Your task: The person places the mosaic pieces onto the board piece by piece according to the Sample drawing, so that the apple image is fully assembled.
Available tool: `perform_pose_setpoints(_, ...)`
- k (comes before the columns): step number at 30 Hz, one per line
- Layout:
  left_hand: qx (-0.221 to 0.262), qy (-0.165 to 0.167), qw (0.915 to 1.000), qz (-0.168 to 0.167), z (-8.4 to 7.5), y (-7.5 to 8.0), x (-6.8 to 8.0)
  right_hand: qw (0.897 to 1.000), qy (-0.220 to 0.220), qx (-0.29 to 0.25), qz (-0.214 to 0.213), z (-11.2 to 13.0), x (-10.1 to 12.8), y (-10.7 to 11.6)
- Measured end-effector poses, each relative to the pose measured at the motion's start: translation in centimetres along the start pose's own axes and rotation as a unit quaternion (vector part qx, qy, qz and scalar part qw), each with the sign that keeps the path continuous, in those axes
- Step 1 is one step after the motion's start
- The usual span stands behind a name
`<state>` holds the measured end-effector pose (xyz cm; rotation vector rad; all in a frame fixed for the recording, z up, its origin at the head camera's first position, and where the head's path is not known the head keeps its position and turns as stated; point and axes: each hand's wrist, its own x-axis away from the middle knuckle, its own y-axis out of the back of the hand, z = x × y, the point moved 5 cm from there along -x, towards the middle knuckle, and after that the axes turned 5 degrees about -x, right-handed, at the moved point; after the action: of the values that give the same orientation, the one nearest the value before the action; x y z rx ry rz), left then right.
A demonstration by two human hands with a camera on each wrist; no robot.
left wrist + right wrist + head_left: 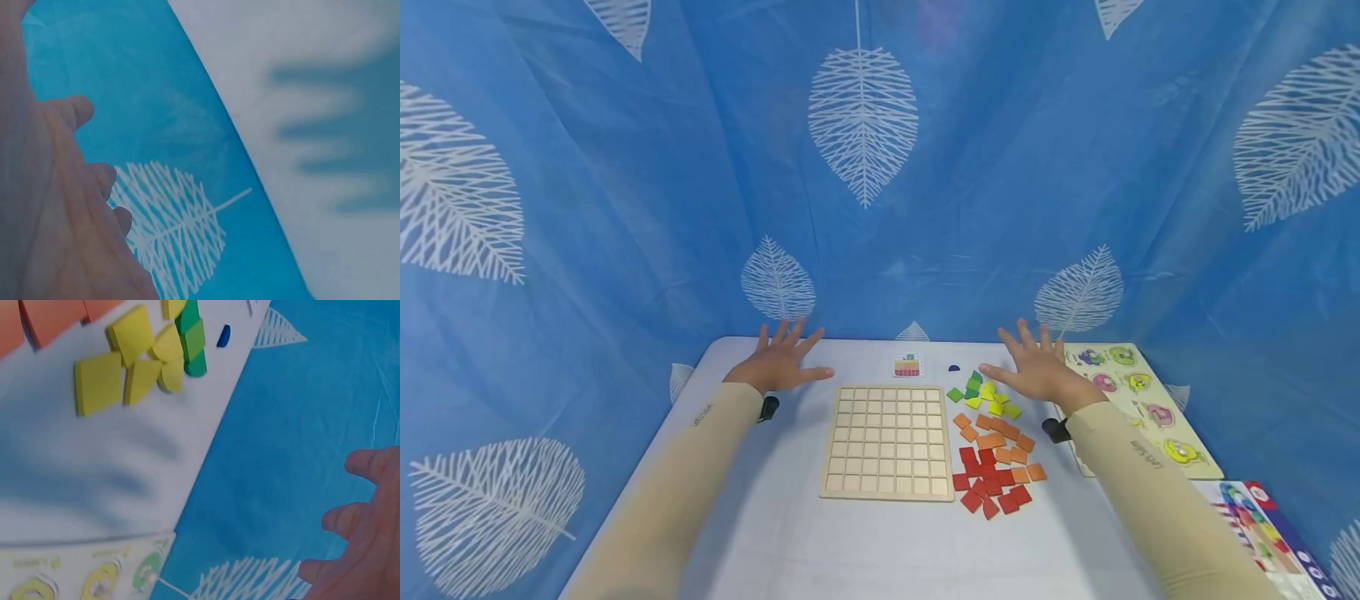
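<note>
My left hand (781, 363) is held over the far left of the table with fingers spread and nothing in it. The right hand (1036, 371), also spread and holding nothing, is over the far right, beside the coloured pieces. Between the forearms lies a square wooden grid board (891, 442), its cells bare. To its right are loose red pieces (988, 475), orange pieces (1000, 433), yellow pieces (99, 383) and green pieces (194, 340). A small dark blue half-round piece (224, 336) lies near the table's far edge. Behind the board is a small picture card (908, 365).
At the right, partly under the right forearm in the head view, lies a pale puzzle board (1150, 408) with coloured pictures. A printed box or booklet (1270, 533) sits at the near right corner. A blue leaf-patterned cloth (925, 233) hangs behind the white table (880, 550).
</note>
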<state>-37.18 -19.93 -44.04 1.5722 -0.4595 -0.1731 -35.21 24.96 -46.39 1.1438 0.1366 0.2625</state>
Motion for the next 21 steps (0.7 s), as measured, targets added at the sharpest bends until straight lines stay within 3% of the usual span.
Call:
perform_pose_setpoints(8, 0.054, -0.008, 0.9983, 0.02, -1.2, -3.9, -0.5, 0.999, -0.007, -0.032, 0.016, 0.0, 0.2, -2.6)
perform_pose_setpoints(15, 0.102, -0.012, 0.9947, 0.009, -1.6, -7.2, -0.4, 0.999, 0.004, -0.047, 0.017, -0.2, 0.0, -4.3)
perform_pose_setpoints(21, 0.151, 0.015, 0.9884, -0.003, -1.0, -10.2, -0.2, 0.998, 0.008, -0.055, 0.017, -0.2, -0.4, -5.4)
